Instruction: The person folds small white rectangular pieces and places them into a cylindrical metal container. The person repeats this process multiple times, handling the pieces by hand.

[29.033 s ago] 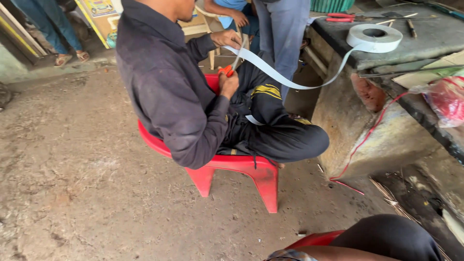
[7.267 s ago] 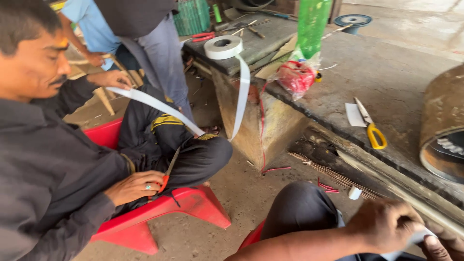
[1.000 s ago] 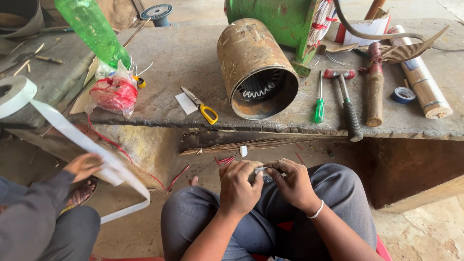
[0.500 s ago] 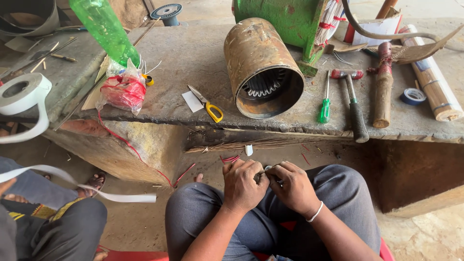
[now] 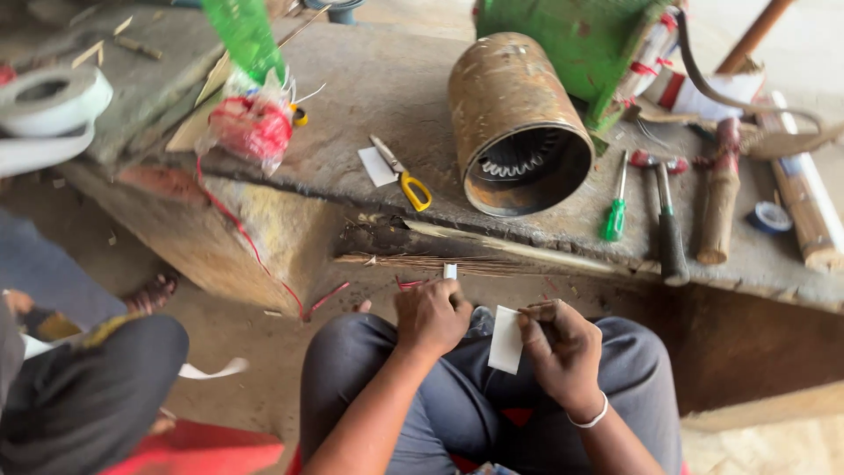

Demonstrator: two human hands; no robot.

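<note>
Since half a second ago the hands have drawn apart: they were bunched together over the lap, and a white paper slip (image 5: pixel 506 339) that was not visible then now shows between them. The view has also swung slightly, so the person at the left shows more as a dark trouser leg (image 5: pixel 88 396).

Left hand (image 5: pixel 432 315): curled into a loose fist above the left knee, fingers closed; a small white sliver sticks up just above the knuckles. Cannot tell whether it is held.

Right hand (image 5: pixel 561 350): fingers pinched narrow on the right edge of the paper slip, which hangs upright over the lap, between the two hands. White bangle (image 5: pixel 591 417) on that wrist.

Workbench (image 5: pixel 369 97) directly ahead, worn and grey. On it: a rusty metal cylinder (image 5: pixel 514 123) lying on its side, open end toward the person, toothed slots visible inside. Left of it, yellow-handled scissors (image 5: pixel 403 174) lie beside a small white card (image 5: pixel 378 165). Right of it, a green-handled screwdriver (image 5: pixel 615 202), a hammer (image 5: pixel 665 215) and a wooden-handled tool (image 5: pixel 721 198), side by side. Farther left, a red bundle in clear plastic (image 5: pixel 251 127) under a green bottle (image 5: pixel 244 35), and a roll of white tape (image 5: pixel 53 105).
</note>
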